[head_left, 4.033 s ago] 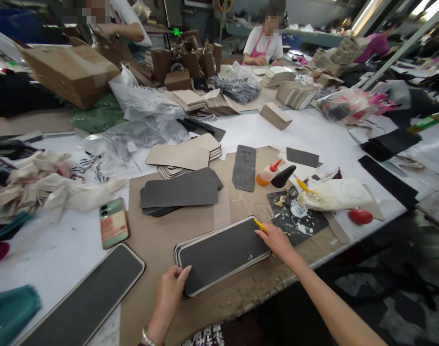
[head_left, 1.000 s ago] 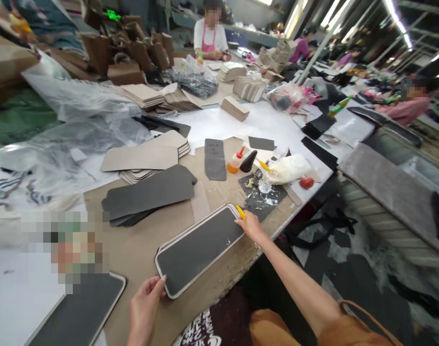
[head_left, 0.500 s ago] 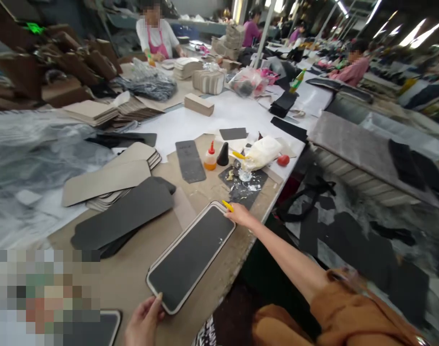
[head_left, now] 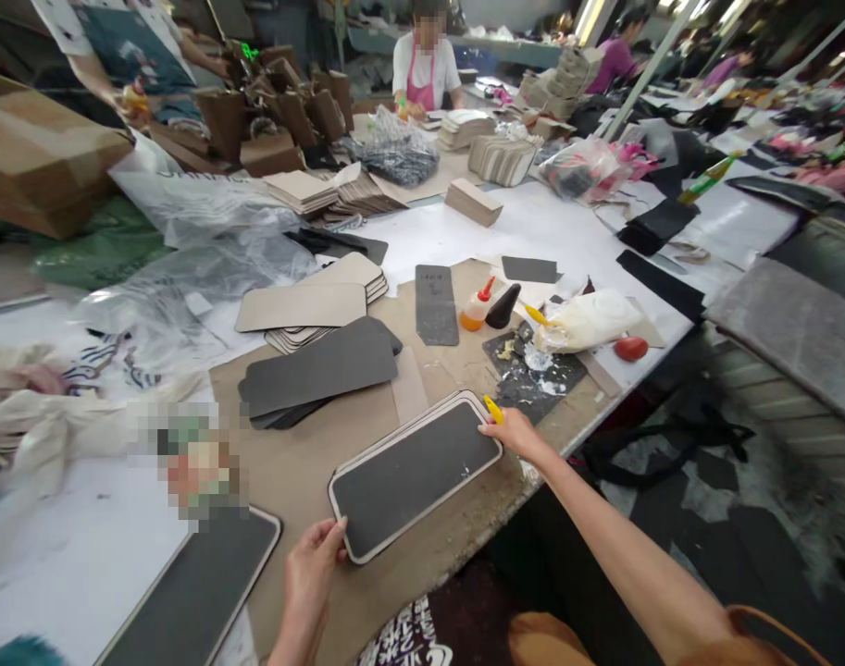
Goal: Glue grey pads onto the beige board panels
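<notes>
Observation: viewing remotely, I see the dark panel [head_left: 412, 476] lying between both sets of fingers, atop similar pale-rimmed pieces on the counter [head_left: 290, 481]. Left hand [head_left: 311, 573]: thumb over the panel's near left corner, other fingers curled at its edge; I read a light pinch. Right hand [head_left: 515, 435]: fingers pinching the yellow tool [head_left: 492, 408], fingertips at the panel's far right corner.

Risk 1: slip. The pale rims below sit slightly offset, so uneven pressure from the fingers could slide the top piece out of line.

Risk 2: scuffing. The tool's end stands beside the right fingertips; a careless wrist turn could drag it over the rim or face.

Risk 3: soiling. Just beyond the right fingers lies the smeared sheet [head_left: 533, 379], with white and yellowish residue. Fingers brushing it could carry marks back; pale specks already show on the panel nearby.

Risk 4: tipping. The squeeze bottle [head_left: 476, 305] stands beyond the right fingers; a wide reach could knock it.

Unclear: whether the left fingers grip one piece or several.
</notes>
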`<control>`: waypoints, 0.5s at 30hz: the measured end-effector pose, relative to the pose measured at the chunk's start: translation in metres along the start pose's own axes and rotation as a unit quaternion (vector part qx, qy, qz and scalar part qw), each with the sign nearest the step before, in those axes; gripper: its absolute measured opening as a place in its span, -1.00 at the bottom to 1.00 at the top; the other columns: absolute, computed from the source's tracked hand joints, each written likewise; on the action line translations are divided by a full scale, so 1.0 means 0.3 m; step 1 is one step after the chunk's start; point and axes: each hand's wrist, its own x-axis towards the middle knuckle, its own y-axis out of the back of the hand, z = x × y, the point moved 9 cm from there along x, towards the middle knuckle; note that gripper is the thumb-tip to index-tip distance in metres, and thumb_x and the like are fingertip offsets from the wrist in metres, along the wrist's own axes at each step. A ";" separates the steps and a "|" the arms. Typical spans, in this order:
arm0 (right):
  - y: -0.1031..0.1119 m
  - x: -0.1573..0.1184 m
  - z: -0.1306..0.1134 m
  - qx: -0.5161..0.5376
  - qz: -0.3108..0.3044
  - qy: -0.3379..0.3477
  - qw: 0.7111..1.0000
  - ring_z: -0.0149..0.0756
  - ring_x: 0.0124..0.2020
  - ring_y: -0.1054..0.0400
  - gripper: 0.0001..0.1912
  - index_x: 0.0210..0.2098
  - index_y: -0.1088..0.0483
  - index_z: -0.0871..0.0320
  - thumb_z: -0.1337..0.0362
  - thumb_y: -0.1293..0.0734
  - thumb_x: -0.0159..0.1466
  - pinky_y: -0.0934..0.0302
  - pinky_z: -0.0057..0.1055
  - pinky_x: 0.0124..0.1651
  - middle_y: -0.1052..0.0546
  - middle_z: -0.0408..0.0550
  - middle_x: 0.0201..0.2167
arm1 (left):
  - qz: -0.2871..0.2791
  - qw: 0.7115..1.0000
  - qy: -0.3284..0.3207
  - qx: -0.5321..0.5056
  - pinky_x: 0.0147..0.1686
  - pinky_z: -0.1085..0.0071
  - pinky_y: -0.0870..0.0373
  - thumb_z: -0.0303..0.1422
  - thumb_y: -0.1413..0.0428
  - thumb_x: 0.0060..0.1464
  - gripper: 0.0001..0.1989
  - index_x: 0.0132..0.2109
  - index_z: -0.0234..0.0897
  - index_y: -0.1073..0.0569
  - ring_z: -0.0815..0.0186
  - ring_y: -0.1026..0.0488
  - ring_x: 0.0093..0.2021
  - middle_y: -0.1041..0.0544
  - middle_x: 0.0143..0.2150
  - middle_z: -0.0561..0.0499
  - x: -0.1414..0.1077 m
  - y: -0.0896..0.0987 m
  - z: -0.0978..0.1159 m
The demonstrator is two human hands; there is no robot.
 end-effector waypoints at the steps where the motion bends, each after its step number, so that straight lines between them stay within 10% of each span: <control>1: 0.001 0.001 -0.002 -0.004 -0.001 -0.002 1.000 -0.32 -0.40 -0.39 -0.82 -0.43 -0.45 0.20 0.20 -0.34 0.05 -0.06 -0.54 -0.41 -0.52 -0.12 -0.48 | 0.000 1.000 -0.001 -0.001 -0.55 0.43 -0.25 -0.03 -0.27 -0.61 -0.46 -0.48 -0.39 -0.45 0.40 -0.30 -0.59 -0.44 -0.60 0.04 0.003 -0.001 -0.002; 15: -0.003 0.035 0.005 -0.046 0.003 0.056 0.997 -0.21 -0.50 -0.38 -0.71 -0.61 -0.40 0.11 0.03 -0.25 -0.01 -0.09 -0.45 -0.47 -0.46 -0.10 -0.65 | 0.029 0.995 -0.092 0.011 -0.57 0.46 -0.18 -0.09 -0.13 -0.31 -0.66 -0.55 -0.33 -0.37 0.39 -0.25 -0.58 -0.34 -0.63 0.09 -0.016 -0.002 0.034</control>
